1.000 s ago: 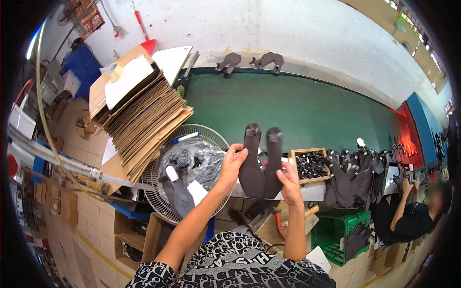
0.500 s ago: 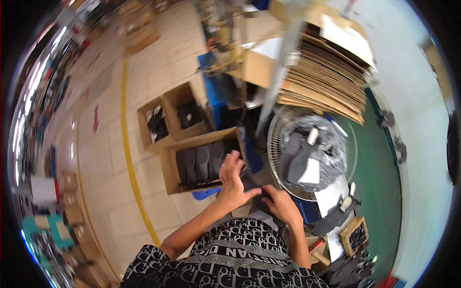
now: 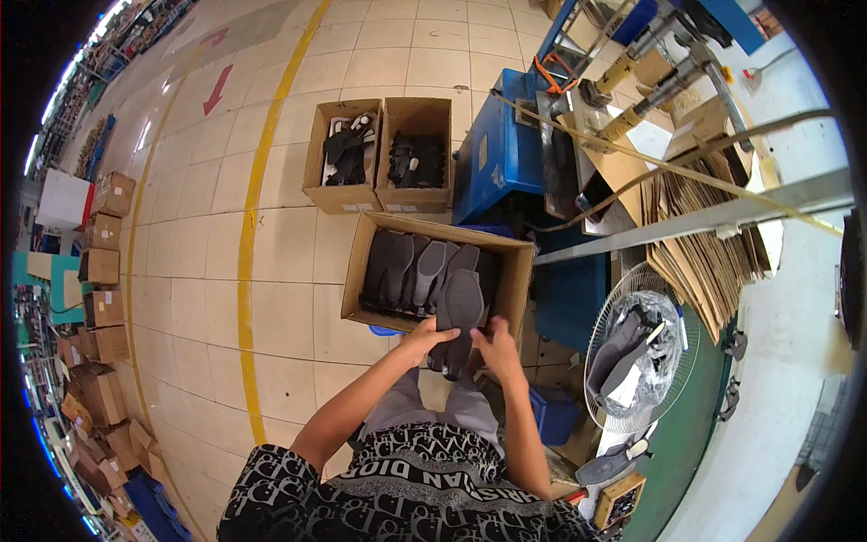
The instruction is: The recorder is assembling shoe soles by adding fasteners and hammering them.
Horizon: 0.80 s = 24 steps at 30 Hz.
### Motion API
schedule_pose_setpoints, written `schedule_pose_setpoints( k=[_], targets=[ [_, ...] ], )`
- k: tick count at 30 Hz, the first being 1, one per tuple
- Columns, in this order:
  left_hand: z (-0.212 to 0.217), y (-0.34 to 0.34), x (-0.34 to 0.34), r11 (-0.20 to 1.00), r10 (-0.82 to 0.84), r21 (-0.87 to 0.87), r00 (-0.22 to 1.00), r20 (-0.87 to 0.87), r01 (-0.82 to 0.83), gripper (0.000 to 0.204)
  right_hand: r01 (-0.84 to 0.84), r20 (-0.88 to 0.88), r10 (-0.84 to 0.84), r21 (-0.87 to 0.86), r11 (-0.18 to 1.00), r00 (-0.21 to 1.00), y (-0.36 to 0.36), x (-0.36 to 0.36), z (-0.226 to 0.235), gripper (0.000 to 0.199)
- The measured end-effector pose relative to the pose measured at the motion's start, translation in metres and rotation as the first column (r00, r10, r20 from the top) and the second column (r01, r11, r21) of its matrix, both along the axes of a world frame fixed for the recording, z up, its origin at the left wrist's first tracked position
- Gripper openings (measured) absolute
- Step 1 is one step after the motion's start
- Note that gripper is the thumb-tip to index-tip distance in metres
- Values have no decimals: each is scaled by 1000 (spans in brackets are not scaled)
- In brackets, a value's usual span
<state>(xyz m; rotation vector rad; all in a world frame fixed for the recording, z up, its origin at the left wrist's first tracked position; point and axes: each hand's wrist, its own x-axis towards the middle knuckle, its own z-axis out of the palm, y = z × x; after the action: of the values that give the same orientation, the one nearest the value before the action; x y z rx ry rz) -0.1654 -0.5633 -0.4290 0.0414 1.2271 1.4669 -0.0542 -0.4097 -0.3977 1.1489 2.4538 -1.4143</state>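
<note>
Dark grey shoe soles [image 3: 460,303], one overlapping another, are held upright at the near edge of an open cardboard box [image 3: 519,280]. My left hand [image 3: 428,341] grips them from the left, its thumb across the front. On their other side is my right hand [image 3: 499,350], fingers curled and thumb at the lower right edge; part of its grip is hidden. Inside the box, more dark soles [image 3: 396,268] stand in a leaning row toward the left, with a dark space at the right end.
Beyond are two cardboard boxes [image 3: 414,197] of dark parts. To the right stand a blue cabinet [image 3: 492,154], a wire basket [image 3: 601,411] with a plastic bag and soles, and stacked cardboard sheets [image 3: 695,262]. A metal bar [image 3: 650,230] crosses there.
My view has turned, so the box sits more centrally. My left hand, raised with fingers spread before, has closed on the soles, which now stand up in front of the box.
</note>
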Motion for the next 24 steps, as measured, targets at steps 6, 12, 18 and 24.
schedule_pose_setpoints(
  k=[6, 12, 18, 24],
  targets=[
    [-104, 52, -18, 976, 6, -217, 999, -34, -13, 43, 444, 247, -369, -476, 759, 896, 28, -22, -110, 27],
    [-184, 101, -65, 931, 74, -355, 996, -38, -83, 25, 576, 220, -538, -188, 795, 814, 59, -57, -252, 25],
    [-263, 143, -67, 900, -229, -408, 963, -141, 154, 36, 723, 157, -708, -84, 685, 689, 81, -58, -330, 33],
    [-305, 159, -60, 750, -392, -660, 830, -397, 38, 31, 718, -3, -718, 15, 696, 696, 77, -65, -365, 31]
  ],
)
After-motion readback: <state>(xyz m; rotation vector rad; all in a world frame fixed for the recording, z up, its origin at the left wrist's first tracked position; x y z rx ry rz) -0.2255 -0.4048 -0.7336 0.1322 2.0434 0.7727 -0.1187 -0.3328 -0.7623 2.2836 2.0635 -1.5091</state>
